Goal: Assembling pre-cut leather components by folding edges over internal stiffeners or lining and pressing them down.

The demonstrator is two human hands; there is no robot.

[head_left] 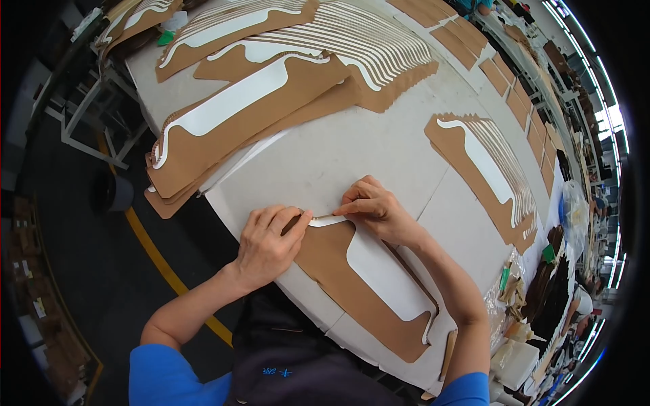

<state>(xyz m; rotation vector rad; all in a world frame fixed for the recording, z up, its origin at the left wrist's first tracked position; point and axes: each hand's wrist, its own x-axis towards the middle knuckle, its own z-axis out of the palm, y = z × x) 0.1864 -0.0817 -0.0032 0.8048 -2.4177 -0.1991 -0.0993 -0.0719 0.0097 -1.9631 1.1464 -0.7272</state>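
Note:
A flat brown leather-like piece [328, 260] lies slantwise on the table before me, with a white shaped layer [382, 274] on it and a narrow white strip curving along its far edge. My left hand [267, 243] pinches the far left corner of the piece, thumb and fingertips pressed together on its brown edge. Further right along that same edge, my right hand [376, 208] is closed in a pinch, its fingertips at the white strip. A dark raised edge runs down the right side of the piece, partly behind my right forearm.
Overlapping stacks of similar brown-and-white pieces [250, 118] cover the table's far left. A fanned stack [484, 162] lies to the right. Rows of brown panels [511, 95] line the far side. Clear plastic wrap [497, 304] and a white bottle [514, 362] are at the right.

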